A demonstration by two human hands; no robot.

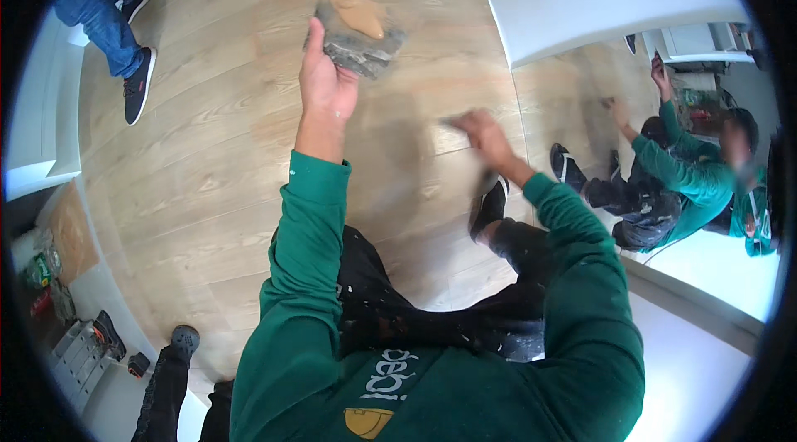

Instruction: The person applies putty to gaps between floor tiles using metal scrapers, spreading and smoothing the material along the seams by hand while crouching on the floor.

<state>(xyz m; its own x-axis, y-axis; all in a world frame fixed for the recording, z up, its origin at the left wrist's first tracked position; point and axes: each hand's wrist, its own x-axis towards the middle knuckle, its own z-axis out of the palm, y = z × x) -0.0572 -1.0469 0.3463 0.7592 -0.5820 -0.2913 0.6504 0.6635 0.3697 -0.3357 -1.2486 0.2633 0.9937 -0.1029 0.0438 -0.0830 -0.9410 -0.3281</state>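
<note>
Left hand's (329,85) grip is clamped on a grubby grey slab (364,53) carrying tan paste (359,17), out over the wood floor (207,160). Right hand (488,139) is blurry, grip seemingly closed round a dark tool (452,122); I'd guess paste-working stage, and any scoop calls for a level slab.

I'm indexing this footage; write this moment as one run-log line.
left hand: holds smeared grey board, tan paste on top | right hand: holds thin tool, blurred, apart from board | below: wood-look floor
</note>
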